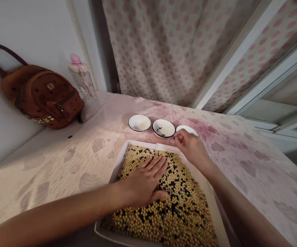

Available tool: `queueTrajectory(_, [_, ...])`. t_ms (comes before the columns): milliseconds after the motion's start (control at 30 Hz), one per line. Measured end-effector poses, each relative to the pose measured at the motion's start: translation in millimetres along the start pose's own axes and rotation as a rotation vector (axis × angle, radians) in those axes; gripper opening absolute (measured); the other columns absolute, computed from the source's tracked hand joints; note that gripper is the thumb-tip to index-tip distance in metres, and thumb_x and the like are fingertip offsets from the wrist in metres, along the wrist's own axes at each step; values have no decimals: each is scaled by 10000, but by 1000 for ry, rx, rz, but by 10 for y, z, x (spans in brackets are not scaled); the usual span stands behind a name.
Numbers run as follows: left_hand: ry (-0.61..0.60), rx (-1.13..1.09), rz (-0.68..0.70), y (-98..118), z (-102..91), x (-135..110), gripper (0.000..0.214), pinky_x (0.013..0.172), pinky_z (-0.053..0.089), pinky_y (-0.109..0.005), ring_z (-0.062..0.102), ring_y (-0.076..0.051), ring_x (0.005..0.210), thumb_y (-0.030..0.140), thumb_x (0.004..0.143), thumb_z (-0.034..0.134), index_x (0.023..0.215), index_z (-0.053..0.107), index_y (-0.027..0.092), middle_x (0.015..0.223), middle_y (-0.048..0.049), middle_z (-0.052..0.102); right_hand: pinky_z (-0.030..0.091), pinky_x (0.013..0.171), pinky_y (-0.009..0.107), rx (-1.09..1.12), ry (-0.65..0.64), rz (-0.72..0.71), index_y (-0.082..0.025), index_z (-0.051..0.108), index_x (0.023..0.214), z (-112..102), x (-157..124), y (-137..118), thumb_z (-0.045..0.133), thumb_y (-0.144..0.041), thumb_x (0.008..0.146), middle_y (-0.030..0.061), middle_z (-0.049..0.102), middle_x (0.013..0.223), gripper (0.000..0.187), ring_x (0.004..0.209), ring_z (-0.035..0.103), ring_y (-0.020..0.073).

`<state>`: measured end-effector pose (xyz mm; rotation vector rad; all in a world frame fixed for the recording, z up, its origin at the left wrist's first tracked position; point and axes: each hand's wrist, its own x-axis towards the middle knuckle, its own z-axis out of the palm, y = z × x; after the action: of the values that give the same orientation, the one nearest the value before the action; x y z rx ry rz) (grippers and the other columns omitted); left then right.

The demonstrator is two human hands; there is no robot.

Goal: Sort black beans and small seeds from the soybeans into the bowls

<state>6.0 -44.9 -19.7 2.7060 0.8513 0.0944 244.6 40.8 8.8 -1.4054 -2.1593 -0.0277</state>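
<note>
My left hand (148,181) lies flat, fingers stretched, on a layer of small round beads (186,192), mostly yellow with many black and a few green or reddish ones. The beads fill a shallow white box (119,156). Beyond the box, my right hand (192,149) is closed in a pinch, with what looks like a small dark bead at its fingertips. Its fingers are by the right rim of the middle bowl (166,127), which holds several black beads. They partly cover the right bowl (188,129). The left bowl (139,122) is white with a dark rim.
A brown backpack (48,96) leans against the wall at the left, beside a clear bottle (85,80) with a pink top. A small black piece (70,137) lies on the patterned tablecloth (91,161). Behind the table hangs a dotted curtain (158,51).
</note>
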Motion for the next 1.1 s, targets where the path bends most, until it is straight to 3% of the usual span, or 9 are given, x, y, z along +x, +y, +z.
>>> queueTrajectory(133, [16,-35,1,-16,10,-28,875,1299,130,-493,32,-320,1576,679,1042,180,1627,145,29,1685,-198,39,354,605,307,2,-33,103,-231,599,844,248,268,106,555,-238,862,-3,616,638,49,587,561,175])
queueTrajectory(267, [23,-51,2,-17,15,-34,876,1299,129,-492,27,-330,1574,676,1041,215,1626,148,27,1684,-206,31,353,610,304,3,-85,159,-235,618,835,330,320,199,563,-264,845,2,618,635,63,604,575,187])
queueTrajectory(467, [16,-50,10,-16,42,-18,867,1299,110,-496,24,-319,1577,669,1045,190,1630,125,32,1687,-200,29,354,602,292,53,-33,140,-215,660,887,130,142,171,503,-271,867,-1,596,615,167,569,548,171])
queueTrajectory(800, [-19,-4,39,22,-3,19,824,1304,108,-484,4,-306,1581,642,1057,235,1639,116,72,1698,-163,12,354,549,264,84,23,182,-214,668,927,-294,-513,64,470,-266,908,-12,610,636,206,538,547,144])
queueTrajectory(967, [-60,24,22,37,-29,65,817,1296,129,-497,20,-308,1582,625,1058,281,1645,82,94,1700,-165,36,404,589,280,123,-45,183,-225,663,942,-375,-674,122,473,-248,913,0,670,728,194,623,598,156])
queueTrajectory(1100, [-47,63,-6,21,-5,105,804,1297,120,-485,34,-305,1583,608,1065,277,1648,43,106,1704,-161,50,446,723,328,103,-168,48,-228,621,879,-365,-726,166,465,-205,926,16,695,821,165,750,628,176])
